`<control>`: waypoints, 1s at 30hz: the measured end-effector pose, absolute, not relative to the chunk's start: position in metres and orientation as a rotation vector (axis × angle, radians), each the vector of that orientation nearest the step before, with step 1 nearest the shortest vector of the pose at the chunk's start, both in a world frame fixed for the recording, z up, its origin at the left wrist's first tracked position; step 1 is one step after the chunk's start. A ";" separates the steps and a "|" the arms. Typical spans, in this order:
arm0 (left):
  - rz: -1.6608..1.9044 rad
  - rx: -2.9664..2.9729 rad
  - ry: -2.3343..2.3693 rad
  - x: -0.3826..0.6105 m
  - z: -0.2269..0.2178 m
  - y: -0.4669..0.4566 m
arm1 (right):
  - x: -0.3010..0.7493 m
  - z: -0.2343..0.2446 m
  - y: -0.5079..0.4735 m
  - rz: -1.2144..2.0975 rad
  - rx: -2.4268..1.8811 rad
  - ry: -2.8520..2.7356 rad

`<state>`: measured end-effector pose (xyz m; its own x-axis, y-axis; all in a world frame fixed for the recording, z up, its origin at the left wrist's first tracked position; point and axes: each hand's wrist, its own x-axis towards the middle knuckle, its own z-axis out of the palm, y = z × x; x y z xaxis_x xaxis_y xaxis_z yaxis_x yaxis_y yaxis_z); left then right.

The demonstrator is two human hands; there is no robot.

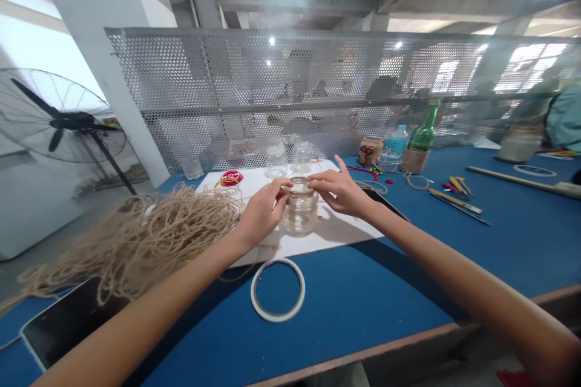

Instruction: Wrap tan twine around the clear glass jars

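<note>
A clear glass jar (301, 219) stands upright on a white sheet (349, 228), with a tan band, seemingly twine, around its neck. My left hand (264, 210) is closed at the left side of the jar's rim, thumb and fingertips bent against it. On the opposite side, my right hand (341, 191) presses its fingertips together at the rim, one finger raised. Whether either hand pinches a twine end is too small to tell. A large tangled heap of jute twine (172, 230) lies left of my left hand. Nearer to me is a white-edged tape roll (278, 317).
Behind the jar stand two clear jars (276, 163) and a red round tin (231, 178). Rightward are a twine-wrapped jar (370, 151), a green bottle (425, 130), a blue-labelled bottle (398, 140) and tools (458, 186). A dark tray (68, 323) lies front left; a fan (68, 121) stands beyond.
</note>
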<state>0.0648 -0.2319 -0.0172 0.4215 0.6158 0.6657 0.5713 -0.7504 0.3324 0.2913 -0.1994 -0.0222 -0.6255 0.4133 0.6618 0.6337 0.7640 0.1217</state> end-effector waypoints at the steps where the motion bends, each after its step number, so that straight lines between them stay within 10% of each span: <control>1: 1.244 2.622 1.098 0.065 -0.016 -0.231 | 0.291 -0.021 -0.201 -0.438 -0.791 -2.320; 30: 1.206 2.543 1.090 0.059 -0.013 -0.213 | 0.227 -0.015 -0.223 -0.410 -1.159 -2.237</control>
<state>0.0588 -0.2128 -0.0126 0.4221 0.6555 0.6263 0.5574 -0.7325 0.3910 0.2266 -0.2232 -0.0146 -0.4534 0.6398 0.6205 0.8182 0.5749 0.0052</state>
